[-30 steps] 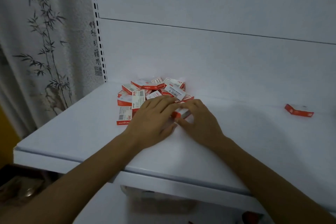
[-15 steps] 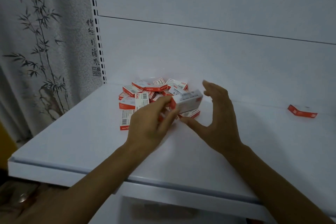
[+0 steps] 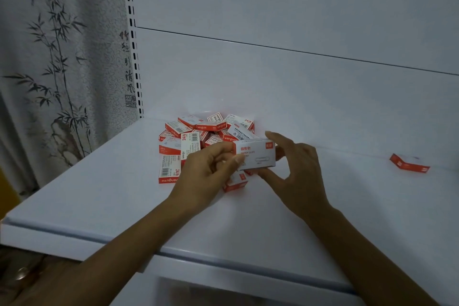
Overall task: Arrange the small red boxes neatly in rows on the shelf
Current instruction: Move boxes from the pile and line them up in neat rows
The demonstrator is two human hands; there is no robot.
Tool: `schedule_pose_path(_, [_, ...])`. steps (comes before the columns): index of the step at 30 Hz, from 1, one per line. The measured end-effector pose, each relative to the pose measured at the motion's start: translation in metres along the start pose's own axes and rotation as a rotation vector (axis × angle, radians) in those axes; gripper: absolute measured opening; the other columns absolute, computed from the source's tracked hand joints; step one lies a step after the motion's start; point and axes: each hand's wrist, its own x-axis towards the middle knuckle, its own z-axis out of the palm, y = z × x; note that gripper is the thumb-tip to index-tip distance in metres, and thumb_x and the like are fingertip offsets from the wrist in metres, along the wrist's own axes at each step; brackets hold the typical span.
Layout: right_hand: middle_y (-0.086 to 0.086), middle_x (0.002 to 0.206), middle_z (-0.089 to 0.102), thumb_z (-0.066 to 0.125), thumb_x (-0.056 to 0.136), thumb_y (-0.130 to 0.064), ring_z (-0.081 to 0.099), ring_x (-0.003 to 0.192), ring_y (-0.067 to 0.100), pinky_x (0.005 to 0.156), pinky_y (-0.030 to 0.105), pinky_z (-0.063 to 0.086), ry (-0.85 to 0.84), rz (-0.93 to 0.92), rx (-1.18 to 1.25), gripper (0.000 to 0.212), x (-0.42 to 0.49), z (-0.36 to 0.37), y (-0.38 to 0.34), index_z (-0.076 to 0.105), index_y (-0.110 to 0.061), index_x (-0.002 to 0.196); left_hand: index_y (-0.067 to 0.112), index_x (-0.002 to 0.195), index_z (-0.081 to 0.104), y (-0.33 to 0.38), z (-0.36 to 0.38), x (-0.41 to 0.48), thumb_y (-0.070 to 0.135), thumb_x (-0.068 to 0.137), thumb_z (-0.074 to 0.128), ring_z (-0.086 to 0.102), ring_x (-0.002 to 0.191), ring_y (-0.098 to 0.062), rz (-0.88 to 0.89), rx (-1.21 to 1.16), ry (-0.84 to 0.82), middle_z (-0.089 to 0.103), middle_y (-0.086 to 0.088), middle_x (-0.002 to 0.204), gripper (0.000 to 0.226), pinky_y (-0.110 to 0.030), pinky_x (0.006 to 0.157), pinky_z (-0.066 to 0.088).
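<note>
On the white shelf point(image 3: 99, 194), small red boxes point(image 3: 198, 131) are heaped at the back; before them one box point(image 3: 257, 155) is pinched at its ends by the left grip point(image 3: 206, 176) and right grip point(image 3: 298, 169).

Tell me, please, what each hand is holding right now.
Left hand: closed, pinching the left end of the paper clip box.
Right hand: closed, thumb and fingers round the same box's right end.
</note>
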Motion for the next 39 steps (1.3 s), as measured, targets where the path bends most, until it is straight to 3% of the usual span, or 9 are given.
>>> schedule_pose_path(3, [0.001, 0.099, 0.070, 0.058, 0.073, -0.057, 0.049, 0.066, 0.004, 0.085, 0.025, 0.041, -0.054, 0.045, 0.019, 0.061, 0.000, -0.001, 0.000, 0.040, -0.026, 0.123, 0.019, 0.117, 0.062, 0.000, -0.001, 0.000, 0.047, 0.079, 0.054, 0.065, 0.094, -0.013, 0.031, 0.079, 0.016, 0.066, 0.004, 0.111, 0.048, -0.029, 0.074, 0.058])
schedule_pose_path(6, [0.000, 0.092, 0.069, 0.064, 0.071, -0.055, 0.050, 0.062, 0.010, 0.069, 0.014, 0.038, -0.145, 0.083, 0.039, 0.061, -0.003, 0.000, -0.003, 0.041, -0.027, 0.121, 0.020, 0.116, 0.061, -0.002, -0.003, -0.002, 0.050, 0.080, 0.050, 0.064, 0.086, -0.006, 0.122, 0.249, 0.028, 0.066, 0.008, 0.107, 0.048, -0.018, 0.071, 0.056])
schedule_pose_path(10, [0.002, 0.094, 0.069, 0.074, 0.073, -0.041, 0.050, 0.063, 0.009, 0.072, 0.025, 0.047, -0.247, 0.030, 0.011, 0.060, -0.001, -0.002, -0.007, 0.049, -0.018, 0.122, 0.021, 0.118, 0.059, -0.005, -0.006, -0.006, 0.054, 0.085, 0.049, 0.062, 0.070, -0.003, 0.253, 0.474, 0.008, 0.070, 0.008, 0.097, 0.048, -0.007, 0.057, 0.044])
schedule_pose_path(13, [0.004, 0.107, 0.068, 0.070, 0.074, -0.044, 0.052, 0.064, 0.009, 0.084, 0.029, 0.049, -0.262, -0.043, 0.001, 0.064, 0.008, -0.020, -0.003, 0.046, -0.017, 0.128, 0.018, 0.118, 0.056, 0.000, -0.003, -0.004, 0.057, 0.088, 0.045, 0.065, 0.070, -0.005, 0.298, 0.528, 0.014, 0.071, 0.006, 0.100, 0.050, -0.009, 0.056, 0.046])
schedule_pose_path(16, [0.002, 0.097, 0.070, 0.063, 0.074, -0.049, 0.050, 0.056, 0.008, 0.083, 0.029, 0.046, -0.200, -0.112, -0.025, 0.061, 0.009, -0.045, 0.010, 0.049, -0.017, 0.124, 0.017, 0.114, 0.056, 0.017, 0.015, 0.004, 0.053, 0.088, 0.044, 0.065, 0.070, -0.004, 0.331, 0.469, 0.013, 0.071, 0.004, 0.100, 0.046, -0.014, 0.055, 0.049])
schedule_pose_path(22, [0.003, 0.096, 0.070, 0.062, 0.073, -0.049, 0.055, 0.063, 0.010, 0.083, 0.036, 0.049, -0.130, -0.049, -0.077, 0.057, -0.003, -0.104, 0.074, 0.045, -0.022, 0.121, 0.031, 0.136, 0.034, 0.048, 0.098, 0.025, 0.063, 0.079, 0.052, 0.063, 0.075, -0.003, 0.316, 0.464, -0.085, 0.058, 0.016, 0.115, 0.067, -0.017, 0.064, 0.054])
schedule_pose_path(27, [0.007, 0.104, 0.068, 0.066, 0.075, -0.048, 0.050, 0.072, 0.014, 0.078, 0.027, 0.043, -0.121, 0.093, -0.114, 0.057, -0.027, -0.162, 0.135, 0.051, -0.019, 0.122, 0.038, 0.144, 0.008, 0.062, 0.189, 0.045, 0.057, 0.078, 0.059, 0.061, 0.086, -0.008, 0.374, 0.621, -0.143, 0.052, 0.009, 0.133, 0.086, -0.025, 0.078, 0.054])
schedule_pose_path(33, [0.005, 0.099, 0.069, 0.069, 0.076, -0.045, 0.061, 0.067, 0.020, 0.078, 0.026, 0.045, -0.195, 0.204, -0.219, 0.059, -0.061, -0.219, 0.215, 0.049, -0.024, 0.127, 0.034, 0.146, 0.005, 0.066, 0.290, 0.063, 0.055, 0.082, 0.058, 0.058, 0.105, -0.009, 0.446, 0.740, -0.208, 0.044, 0.012, 0.141, 0.086, -0.018, 0.079, 0.041])
schedule_pose_path(39, [0.001, 0.097, 0.068, 0.060, 0.083, -0.047, 0.053, 0.068, 0.014, 0.066, 0.025, 0.044, -0.384, 0.286, -0.287, 0.057, -0.070, -0.248, 0.272, 0.040, -0.027, 0.133, 0.030, 0.148, 0.004, 0.064, 0.357, 0.077, 0.059, 0.080, 0.057, 0.046, 0.124, -0.014, 0.352, 0.762, -0.285, 0.037, 0.010, 0.146, 0.091, -0.031, 0.094, 0.043])
